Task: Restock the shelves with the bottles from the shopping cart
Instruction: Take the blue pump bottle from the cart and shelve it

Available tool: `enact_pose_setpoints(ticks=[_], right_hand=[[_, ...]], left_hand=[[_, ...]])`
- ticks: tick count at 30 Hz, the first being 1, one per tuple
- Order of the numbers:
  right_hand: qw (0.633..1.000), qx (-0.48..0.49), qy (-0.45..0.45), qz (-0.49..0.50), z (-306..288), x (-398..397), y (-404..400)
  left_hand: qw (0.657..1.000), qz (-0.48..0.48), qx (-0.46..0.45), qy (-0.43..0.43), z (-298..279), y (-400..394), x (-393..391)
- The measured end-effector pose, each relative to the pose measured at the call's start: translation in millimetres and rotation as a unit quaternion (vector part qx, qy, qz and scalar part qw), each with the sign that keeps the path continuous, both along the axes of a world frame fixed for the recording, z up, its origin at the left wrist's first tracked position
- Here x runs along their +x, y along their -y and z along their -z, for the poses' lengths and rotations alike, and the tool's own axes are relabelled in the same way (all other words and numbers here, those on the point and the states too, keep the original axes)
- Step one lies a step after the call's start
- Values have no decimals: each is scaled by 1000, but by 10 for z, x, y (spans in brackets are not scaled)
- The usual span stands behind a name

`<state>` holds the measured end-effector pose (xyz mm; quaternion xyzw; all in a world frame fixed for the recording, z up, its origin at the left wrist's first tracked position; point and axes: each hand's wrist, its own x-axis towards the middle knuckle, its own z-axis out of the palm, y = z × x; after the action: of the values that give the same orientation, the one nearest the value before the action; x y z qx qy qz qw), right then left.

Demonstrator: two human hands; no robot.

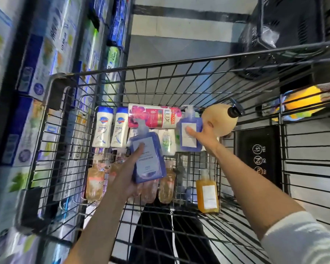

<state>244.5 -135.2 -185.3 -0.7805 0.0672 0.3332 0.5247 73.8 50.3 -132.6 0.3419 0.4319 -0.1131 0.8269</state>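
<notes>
The left hand point(129, 180) wraps its fingers around a blue soap bottle point(148, 157), lifted over the cart point(160, 71); the right hand point(204, 136) pinches another blue bottle point(190, 133), both ready for the left shelves point(36, 77)

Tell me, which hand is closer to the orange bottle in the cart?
Probably the left. The left hand holds a blue bottle just left of the orange bottle; the right hand grips another blue bottle farther up the cart.

The pink pack point(153, 116) reads "LUX"; the cart's black panel point(259, 155) reads "YES", "NO".
</notes>
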Motion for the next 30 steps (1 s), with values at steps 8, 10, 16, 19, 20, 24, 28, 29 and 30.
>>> enact_pose_setpoints(ticks=[8, 10, 16, 19, 20, 24, 28, 29, 30], right_hand=[[931, 291, -172, 137, -864, -440, -132], [932, 301, -170, 112, -1145, -457, -183], [956, 275, -94, -32, -1953, -436, -358], [961, 249, -43, -109, -2343, -477, -454], [960, 243, -31, -133, -2457, -500, -483], [945, 245, 12, -215, -2869, -668, -610], [923, 262, 43, -278, -3258, -983, -779], [914, 271, 46, -299, -3388, -1120, -837], [907, 277, 48, -314, -3486, -1231, -874]], left_hand=[[997, 31, 71, 7, -490, -17, 55], [997, -5, 78, 18, -657, -12, 72], [986, -86, 124, 69, -1297, 57, -5], [974, -126, 167, 89, -1665, 92, -154], [969, -147, 177, 90, -1789, 101, -211], [942, -223, 227, 104, -2275, 137, -540], [910, -292, 268, 121, -2688, 189, -991], [899, -314, 280, 124, -2813, 208, -1162], [891, -328, 289, 124, -2910, 221, -1298]])
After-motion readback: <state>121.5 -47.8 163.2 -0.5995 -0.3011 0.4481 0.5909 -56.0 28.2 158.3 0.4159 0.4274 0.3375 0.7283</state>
